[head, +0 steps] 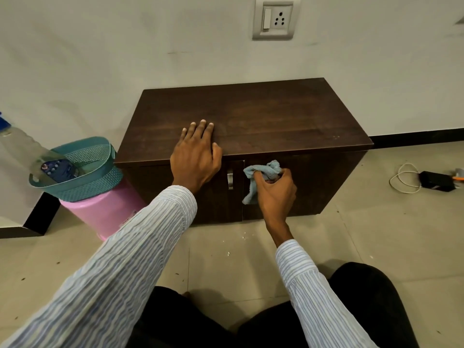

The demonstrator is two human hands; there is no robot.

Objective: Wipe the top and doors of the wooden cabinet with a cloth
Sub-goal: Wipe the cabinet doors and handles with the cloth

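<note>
Fingers of the right hand (pixel 275 189) are bunching the blue cloth (pixel 261 177) against the cabinet (pixel 251 116) door just right of the handle (pixel 230 180), while the left hand (pixel 195 154) is lying spread on the top's front edge.

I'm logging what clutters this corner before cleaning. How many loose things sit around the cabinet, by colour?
Pink: 1, the bucket
Teal: 1, the basket
Clear: 1, the bottle
Light blue: 1, the cloth held in the right hand
Black: 1, the adapter
White: 1, the cable
Total: 6
</note>
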